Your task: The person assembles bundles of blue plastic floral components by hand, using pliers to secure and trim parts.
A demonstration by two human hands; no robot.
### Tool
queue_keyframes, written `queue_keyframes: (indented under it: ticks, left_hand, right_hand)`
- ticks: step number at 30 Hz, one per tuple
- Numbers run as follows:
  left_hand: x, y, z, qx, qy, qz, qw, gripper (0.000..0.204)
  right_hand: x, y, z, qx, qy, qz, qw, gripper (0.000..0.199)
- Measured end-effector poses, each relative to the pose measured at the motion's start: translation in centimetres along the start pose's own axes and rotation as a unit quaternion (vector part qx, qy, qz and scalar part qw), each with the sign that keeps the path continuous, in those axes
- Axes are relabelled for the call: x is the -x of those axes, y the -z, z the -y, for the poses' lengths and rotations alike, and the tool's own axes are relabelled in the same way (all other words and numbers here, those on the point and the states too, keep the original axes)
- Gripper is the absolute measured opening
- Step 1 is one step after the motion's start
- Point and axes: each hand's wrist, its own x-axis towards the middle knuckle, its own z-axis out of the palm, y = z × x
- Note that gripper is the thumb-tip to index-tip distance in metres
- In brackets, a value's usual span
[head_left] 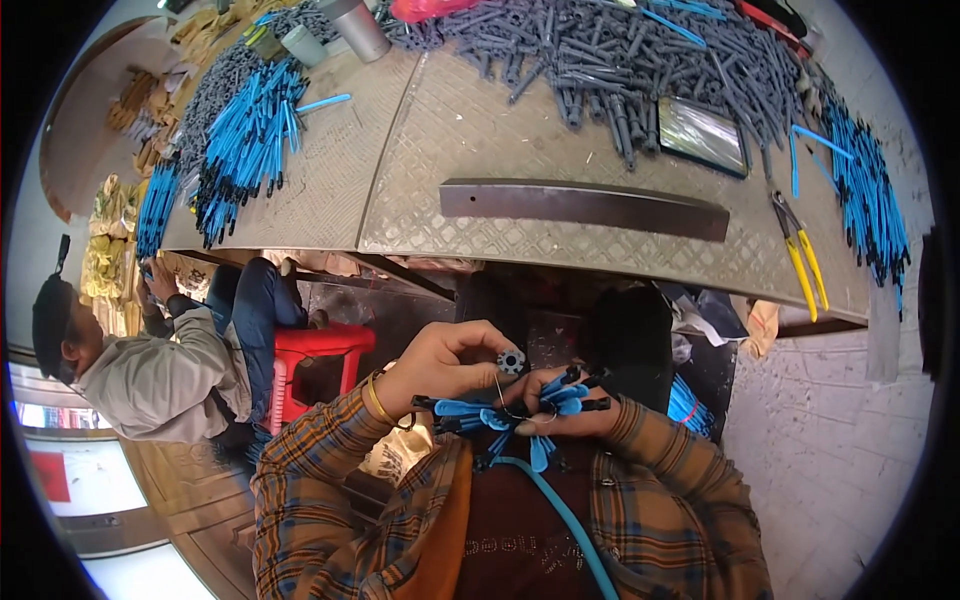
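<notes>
"Nearest the camera?"

"One blue tube, curving over a dark shirt that bears studded lettering."

"And the hands?"

"The left hand pinches one round grey disc between thumb and fingers. The right hand is closed on a cluster of blue-and-black pieces, overlapping too much to count. Disc and cluster sit close together before the chest, short of the bench."

"What lies at its front edge?"

"One pair of yellow-handled pliers, handles reaching the edge at right, and one metal bar, lying lengthwise. Patterned benchtop runs between bar and left stacks, giving room to move."

"Farther out?"

"One co-worker at left, near one red stool. Across the bench, one shiny, dark-framed panel, one right stack of blue pieces, one big grey heap and one steel cup."
</notes>
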Motion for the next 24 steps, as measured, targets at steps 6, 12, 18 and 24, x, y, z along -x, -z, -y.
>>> queue_keyframes:
  ticks: [6, 12, 18, 24]
  left_hand:
    - [-0.5, 0.0, 0.1, -0.009, -0.069, 0.075, 0.995, 0.018]
    - [-1.7, 0.6, 0.0, -0.021, -0.073, 0.166, 0.983, 0.020]
    - [-2.6, 0.8, 0.1, -0.037, -0.080, 0.205, 0.975, 0.019]
    - [-2.7, 0.6, 0.3, -0.018, -0.080, 0.200, 0.976, 0.017]
  right_hand:
    - [0.6, 0.1, -0.4, 0.043, -0.044, -0.015, 0.998, 0.028]
    - [0.5, 0.5, -2.0, 0.018, -0.028, -0.039, 0.999, 0.029]
    - [0.5, 0.7, -2.0, 0.006, -0.007, -0.050, 0.999, 0.028]
    - [0.7, 0.7, -1.9, -0.001, -0.023, -0.059, 0.998, 0.029]
